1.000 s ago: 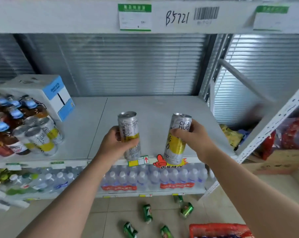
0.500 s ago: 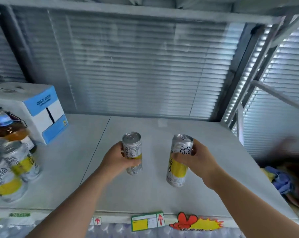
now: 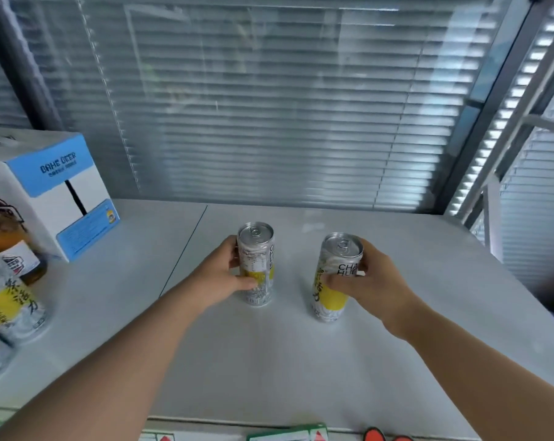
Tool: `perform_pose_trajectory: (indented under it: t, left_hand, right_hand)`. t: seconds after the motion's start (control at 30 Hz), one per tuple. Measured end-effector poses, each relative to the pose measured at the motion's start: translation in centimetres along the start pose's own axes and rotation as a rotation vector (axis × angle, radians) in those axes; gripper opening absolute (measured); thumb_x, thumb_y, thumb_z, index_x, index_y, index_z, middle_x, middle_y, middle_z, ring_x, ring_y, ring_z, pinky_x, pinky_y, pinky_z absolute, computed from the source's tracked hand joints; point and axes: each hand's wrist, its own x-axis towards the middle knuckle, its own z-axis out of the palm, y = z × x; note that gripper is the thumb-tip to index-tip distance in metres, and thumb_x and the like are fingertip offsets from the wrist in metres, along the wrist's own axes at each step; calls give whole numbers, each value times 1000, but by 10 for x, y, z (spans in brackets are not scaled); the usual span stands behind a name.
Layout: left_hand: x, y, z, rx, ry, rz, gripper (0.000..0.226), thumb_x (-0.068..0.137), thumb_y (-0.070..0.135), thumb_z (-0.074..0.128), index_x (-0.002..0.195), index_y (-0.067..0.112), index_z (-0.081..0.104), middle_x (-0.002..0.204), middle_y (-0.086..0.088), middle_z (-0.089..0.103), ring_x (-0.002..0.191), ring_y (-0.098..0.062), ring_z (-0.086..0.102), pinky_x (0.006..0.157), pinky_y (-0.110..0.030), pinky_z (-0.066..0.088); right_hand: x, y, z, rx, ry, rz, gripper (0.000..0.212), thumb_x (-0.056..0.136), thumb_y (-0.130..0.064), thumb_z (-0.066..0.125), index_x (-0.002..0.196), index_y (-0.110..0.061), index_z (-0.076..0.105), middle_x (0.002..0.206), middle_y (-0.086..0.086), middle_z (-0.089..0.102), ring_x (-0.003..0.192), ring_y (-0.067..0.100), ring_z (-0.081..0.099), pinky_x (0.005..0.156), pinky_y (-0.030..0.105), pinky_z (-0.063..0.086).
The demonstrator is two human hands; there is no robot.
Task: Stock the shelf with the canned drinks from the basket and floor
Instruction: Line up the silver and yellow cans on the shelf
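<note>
White shelf (image 3: 301,361) backed by blinds; left hand (image 3: 220,276) grips left can (image 3: 256,262), right hand (image 3: 372,281) grips right can (image 3: 334,278). Both cans upright mid-shelf (bases seem down), near each other, apart.

Bare shelf (image 3: 301,361) lies open behind and right of both held cans; box (image 3: 59,192) and cans (image 3: 11,307) crowd its left.

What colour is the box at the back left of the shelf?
The box is white with light-blue panels, seen in the head view.
</note>
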Motion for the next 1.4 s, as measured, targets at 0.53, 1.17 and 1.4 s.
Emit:
perform_pose_trajectory:
  t: [0.53,1.17,1.4]
  left_hand:
    - [-1,-12,16,-61,187,70,69,45,31,79,106,34,46,107,12,62,99,8,58,95,-32,43]
    - [10,-16,33,72,320,72,50,66,17,83,102,29,51,97,16,62,95,-8,60,82,-27,46]
    - [14,-25,35,1,292,115,65,72,15,76,125,34,43,121,15,56,120,-6,52,98,-26,39]
  right_hand:
    - [3,23,3,40,-12,20,51,73,-1,75,111,-32,63,96,-6,73,88,7,69,67,13,52]
    - [2,32,14,40,50,21,45,72,-7,80,106,-29,62,99,-11,71,93,5,68,70,14,51]
    - [-2,48,27,-38,140,37,53,68,-14,85,109,-31,57,103,-15,68,96,4,66,81,22,51]
